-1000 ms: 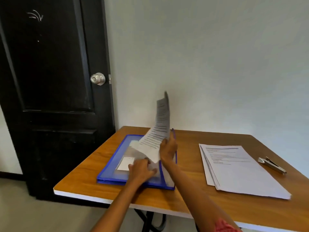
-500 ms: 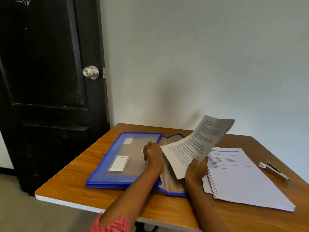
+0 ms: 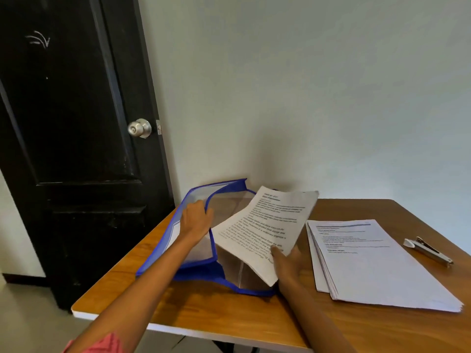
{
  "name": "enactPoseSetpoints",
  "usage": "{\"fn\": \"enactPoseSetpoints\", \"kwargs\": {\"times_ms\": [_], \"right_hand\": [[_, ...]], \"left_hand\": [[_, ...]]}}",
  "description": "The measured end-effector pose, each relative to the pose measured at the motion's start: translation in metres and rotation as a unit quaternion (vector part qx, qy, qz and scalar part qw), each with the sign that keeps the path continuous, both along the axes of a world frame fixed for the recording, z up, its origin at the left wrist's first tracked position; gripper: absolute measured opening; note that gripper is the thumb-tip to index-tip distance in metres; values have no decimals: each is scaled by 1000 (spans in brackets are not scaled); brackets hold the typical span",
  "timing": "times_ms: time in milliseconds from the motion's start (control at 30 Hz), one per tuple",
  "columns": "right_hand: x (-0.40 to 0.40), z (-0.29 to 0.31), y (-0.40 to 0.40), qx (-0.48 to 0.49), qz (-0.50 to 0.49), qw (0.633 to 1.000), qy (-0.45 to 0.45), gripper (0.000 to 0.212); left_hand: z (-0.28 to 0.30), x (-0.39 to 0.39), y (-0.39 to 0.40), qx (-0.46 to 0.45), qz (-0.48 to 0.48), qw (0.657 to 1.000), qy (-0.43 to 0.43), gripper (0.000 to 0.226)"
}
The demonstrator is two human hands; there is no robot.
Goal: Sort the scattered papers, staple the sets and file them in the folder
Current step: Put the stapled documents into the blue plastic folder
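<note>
A blue-edged translucent folder (image 3: 193, 266) lies on the left part of the wooden table (image 3: 229, 317). My left hand (image 3: 196, 221) grips its upper flap and holds it raised, so the pocket gapes. My right hand (image 3: 288, 263) holds a printed paper set (image 3: 267, 230) by its near edge, slanted over the folder's mouth. A thick stack of printed papers (image 3: 377, 266) lies to the right. Beyond that stack lies a metal stapler (image 3: 428, 250).
A black door with a round metal knob (image 3: 139, 128) stands close to the table's left side. A plain wall runs behind the table. The table's white front edge (image 3: 163, 327) is near me.
My left hand has lifted the folder's flap from flat to raised. My right hand has lowered the paper set toward the folder opening. The camera has tilted.
</note>
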State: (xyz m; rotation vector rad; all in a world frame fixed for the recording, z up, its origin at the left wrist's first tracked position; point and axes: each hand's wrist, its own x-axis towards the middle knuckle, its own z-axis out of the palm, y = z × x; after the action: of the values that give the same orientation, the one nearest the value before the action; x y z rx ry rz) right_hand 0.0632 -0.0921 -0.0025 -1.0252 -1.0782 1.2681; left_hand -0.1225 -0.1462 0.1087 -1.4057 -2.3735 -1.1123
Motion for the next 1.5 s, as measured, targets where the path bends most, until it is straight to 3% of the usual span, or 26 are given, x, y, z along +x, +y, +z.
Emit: {"fn": "enactPoseSetpoints", "kwargs": {"times_ms": [167, 367, 700, 1067, 1400, 1500], "right_hand": [[12, -1, -4, -14, 60, 998, 19, 32], [23, 4, -3, 2, 106, 994, -28, 34], [25, 24, 13, 0, 151, 986, -70, 36], [-3, 62, 12, -19, 280, 951, -131, 29], [-38, 47, 8, -4, 275, 946, -172, 23], [-54, 42, 2, 9, 262, 949, -174, 7]], "left_hand": [[-4, 4, 5, 34, -8, 999, -24, 22], [-6, 11, 10, 41, -17, 998, -55, 19], [-6, 23, 6, 10, -46, 999, -16, 20], [-17, 46, 3, -57, -30, 998, 21, 26], [-24, 56, 7, -64, -20, 998, 5, 30], [-26, 60, 9, -75, -25, 997, 3, 28]]}}
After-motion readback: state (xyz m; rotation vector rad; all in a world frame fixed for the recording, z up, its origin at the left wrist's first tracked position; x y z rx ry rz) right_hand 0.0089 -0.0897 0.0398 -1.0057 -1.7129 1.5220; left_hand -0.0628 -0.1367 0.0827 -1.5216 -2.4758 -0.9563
